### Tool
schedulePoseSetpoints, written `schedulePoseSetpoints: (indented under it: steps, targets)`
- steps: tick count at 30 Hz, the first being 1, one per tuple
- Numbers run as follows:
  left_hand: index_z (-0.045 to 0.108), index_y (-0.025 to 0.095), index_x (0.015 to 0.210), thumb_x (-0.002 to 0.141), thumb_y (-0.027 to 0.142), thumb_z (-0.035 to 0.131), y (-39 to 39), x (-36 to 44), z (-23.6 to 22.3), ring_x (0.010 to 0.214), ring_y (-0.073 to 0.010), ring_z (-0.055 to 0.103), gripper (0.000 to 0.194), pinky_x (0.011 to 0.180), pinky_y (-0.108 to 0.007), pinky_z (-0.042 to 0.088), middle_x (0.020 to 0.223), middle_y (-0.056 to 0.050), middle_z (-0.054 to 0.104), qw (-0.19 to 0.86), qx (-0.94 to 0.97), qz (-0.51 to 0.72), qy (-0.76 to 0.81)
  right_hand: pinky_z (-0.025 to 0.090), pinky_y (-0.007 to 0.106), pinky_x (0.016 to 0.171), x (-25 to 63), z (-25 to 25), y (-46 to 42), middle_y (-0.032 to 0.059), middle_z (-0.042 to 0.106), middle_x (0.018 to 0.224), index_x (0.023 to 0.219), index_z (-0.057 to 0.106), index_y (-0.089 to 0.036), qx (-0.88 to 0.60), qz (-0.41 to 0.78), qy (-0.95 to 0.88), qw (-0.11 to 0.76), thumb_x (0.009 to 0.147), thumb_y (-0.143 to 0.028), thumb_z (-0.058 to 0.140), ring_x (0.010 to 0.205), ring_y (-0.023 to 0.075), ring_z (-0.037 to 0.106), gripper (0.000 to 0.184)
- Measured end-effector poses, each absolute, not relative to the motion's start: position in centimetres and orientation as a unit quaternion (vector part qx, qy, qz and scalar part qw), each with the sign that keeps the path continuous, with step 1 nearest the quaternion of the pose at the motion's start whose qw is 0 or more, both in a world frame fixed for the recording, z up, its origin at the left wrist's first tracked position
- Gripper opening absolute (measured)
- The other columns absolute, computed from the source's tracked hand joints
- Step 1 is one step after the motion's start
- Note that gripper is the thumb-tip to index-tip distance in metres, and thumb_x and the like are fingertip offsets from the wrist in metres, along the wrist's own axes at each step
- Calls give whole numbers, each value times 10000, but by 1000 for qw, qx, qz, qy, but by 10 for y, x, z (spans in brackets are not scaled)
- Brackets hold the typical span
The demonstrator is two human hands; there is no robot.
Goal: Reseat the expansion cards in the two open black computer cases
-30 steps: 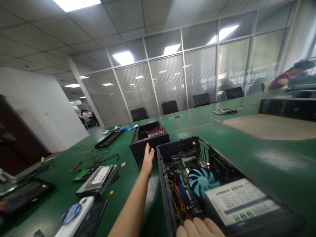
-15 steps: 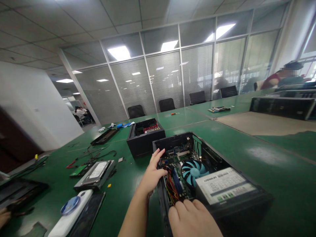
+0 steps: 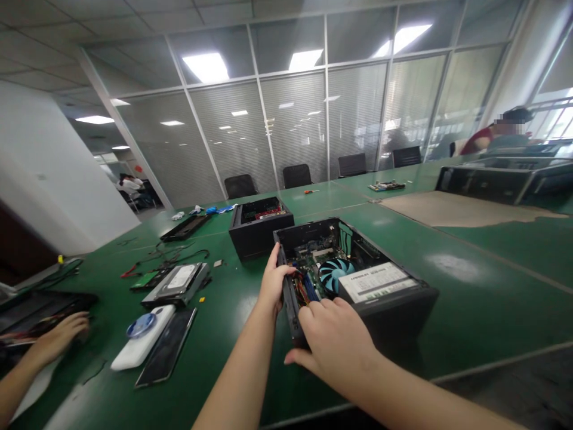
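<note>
A black computer case (image 3: 394,316) lies open side up on the green table. Inside it sit a teal cooling fan (image 3: 335,276), a circuit board, coloured cables (image 3: 306,289) and a labelled power supply (image 3: 376,280). My left hand (image 3: 272,285) grips the left wall of the case, thumb over the rim and fingers along the outside. At the near left corner, my right hand (image 3: 338,334) hooks its fingers over the edge, its thumb low on the outer side. The right fingertips are hidden inside the case.
Behind stands a second black case (image 3: 259,234). To the left lie a hard drive (image 3: 176,283), a white phone (image 3: 145,337), a dark phone (image 3: 168,346) and loose cables. Another person's hand (image 3: 60,337) works at far left. Brown cardboard (image 3: 430,209) lies right.
The case looks smaller and higher in view. My right thumb now shows outside the near edge. The other person's hand at the left has come further into view.
</note>
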State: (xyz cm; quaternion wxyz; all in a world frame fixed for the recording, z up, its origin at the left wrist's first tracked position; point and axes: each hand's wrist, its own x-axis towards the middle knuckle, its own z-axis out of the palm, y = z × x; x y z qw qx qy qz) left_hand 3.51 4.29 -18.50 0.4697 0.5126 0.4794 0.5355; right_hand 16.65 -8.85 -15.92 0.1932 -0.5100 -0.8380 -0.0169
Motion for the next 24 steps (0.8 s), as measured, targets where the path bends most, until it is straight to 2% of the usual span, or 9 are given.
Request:
schedulePoseSetpoints:
  steps: [4,8,12,14,17,20,22,24]
  targets:
    - [316,360,1436,629,132,550,34,39,-181,975,-221,655,870,902,-407,531,1246,23,623,502,476,537,482,433,416,738,166,-151,-91,94,638,802,824,614,-153,-512,-19,-845,152,616,-642,720,806,284,612,542]
    - [342,360,1425,629,111,547,23,32,-183,1216,-225,536,859,1003,-373,476,1436,54,465,487,495,539,477,448,423,705,160,-148,-103,107,632,787,844,616,-137,-504,-8,-856,114,608,-667,705,782,295,612,586]
    - [448,358,1366,618,90,586,9,22,-184,1372,-246,362,806,1117,-372,353,1512,85,344,482,493,550,472,453,401,634,155,-152,-116,90,597,739,815,585,-143,-469,-26,-873,132,648,-622,702,717,269,587,521]
    - [472,353,1350,622,83,593,4,20,-183,1381,-250,345,787,1134,-376,325,1504,79,361,490,486,550,470,451,397,608,155,-154,-121,79,575,724,801,565,-149,-451,-40,-880,145,678,-592,694,691,257,567,477]
    - [415,362,1387,626,70,582,1,19,-180,1340,-239,412,832,1119,-379,352,1449,62,450,517,475,549,454,452,410,607,157,-154,-125,77,567,735,810,561,-155,-439,-32,-888,137,729,-580,653,695,260,559,442]
    - [368,371,1411,620,65,576,0,20,-178,1318,-228,443,873,1108,-374,369,1417,60,490,525,471,551,446,455,421,638,163,-146,-122,97,591,774,840,589,-144,-418,14,-903,100,744,-664,577,727,273,573,529]
    - [382,365,1404,616,69,582,0,20,-178,1342,-219,413,866,1119,-360,351,1437,62,464,514,472,557,451,452,410,658,169,-133,-115,106,610,801,852,611,-140,-396,63,-913,73,726,-740,523,745,274,584,619]
    - [388,358,1402,609,67,581,-1,21,-177,1338,-214,416,866,1120,-345,345,1454,63,442,512,464,563,453,443,389,689,179,-115,-102,100,625,835,867,626,-158,-385,96,-915,72,738,-760,483,776,261,589,632]
